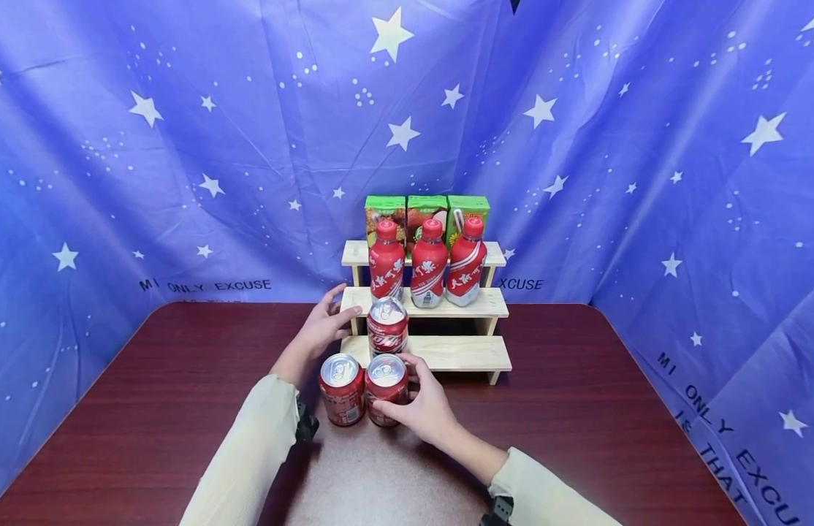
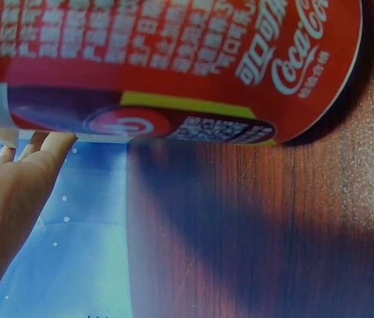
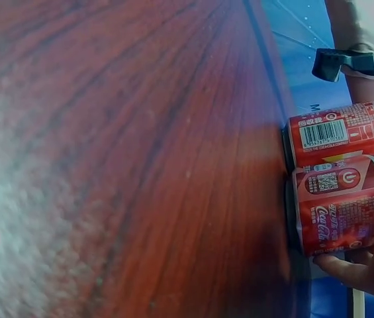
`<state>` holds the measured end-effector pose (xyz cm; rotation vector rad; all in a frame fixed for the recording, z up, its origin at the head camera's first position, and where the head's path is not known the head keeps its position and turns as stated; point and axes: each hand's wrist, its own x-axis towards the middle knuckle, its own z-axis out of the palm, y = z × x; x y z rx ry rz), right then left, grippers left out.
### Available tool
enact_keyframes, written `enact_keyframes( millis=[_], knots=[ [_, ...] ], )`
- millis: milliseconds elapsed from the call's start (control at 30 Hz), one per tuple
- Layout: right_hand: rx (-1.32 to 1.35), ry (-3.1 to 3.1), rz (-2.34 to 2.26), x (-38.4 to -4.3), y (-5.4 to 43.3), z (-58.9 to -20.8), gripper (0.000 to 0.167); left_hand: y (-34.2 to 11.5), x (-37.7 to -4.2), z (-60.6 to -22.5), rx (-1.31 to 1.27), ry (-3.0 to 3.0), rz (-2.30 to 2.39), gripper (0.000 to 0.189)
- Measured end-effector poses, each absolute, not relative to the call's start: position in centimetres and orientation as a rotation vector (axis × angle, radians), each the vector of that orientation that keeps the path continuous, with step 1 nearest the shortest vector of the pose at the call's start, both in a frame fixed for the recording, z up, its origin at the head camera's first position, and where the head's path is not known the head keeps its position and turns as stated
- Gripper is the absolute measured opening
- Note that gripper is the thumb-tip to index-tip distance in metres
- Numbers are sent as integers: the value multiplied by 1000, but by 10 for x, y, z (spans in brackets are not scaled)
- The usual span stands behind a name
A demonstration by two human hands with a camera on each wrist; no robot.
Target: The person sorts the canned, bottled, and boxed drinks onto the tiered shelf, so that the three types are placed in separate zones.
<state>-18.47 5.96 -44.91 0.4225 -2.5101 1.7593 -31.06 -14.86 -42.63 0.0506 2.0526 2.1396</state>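
Note:
My right hand (image 1: 430, 409) grips a red Coca-Cola can (image 1: 387, 376) on the table, thumb on the near side and fingers round the far right. A second can (image 1: 342, 391) stands close on its left; both also show in the right wrist view, where the gripped can (image 3: 345, 215) is lower. Behind them a third can (image 1: 387, 332) stands upright on the lowest step of the wooden rack (image 1: 459, 354). My left hand (image 1: 320, 327) is at the rack's left side, fingers extended by the middle step; whether it touches the wood I cannot tell.
Three red bottles (image 1: 430, 267) stand in a row on the rack's middle step. Green-topped drink cartons (image 1: 386, 206) line the top step. Dark red wood-grain table (image 1: 565, 409) spreads on both sides, with a blue starry curtain (image 1: 249, 146) behind.

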Motion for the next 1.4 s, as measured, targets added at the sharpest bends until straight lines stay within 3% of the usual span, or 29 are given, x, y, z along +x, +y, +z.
enact_keyframes(
  millis=[833,1400],
  knots=[
    [348,-2496,1585,-171,86,-436,73,-149,-310,-424,54,2057,2131,71],
    [253,-2395,1718,-183,109,-412,73,-148,-310,-424,52,2043,2141,71]
  ],
)
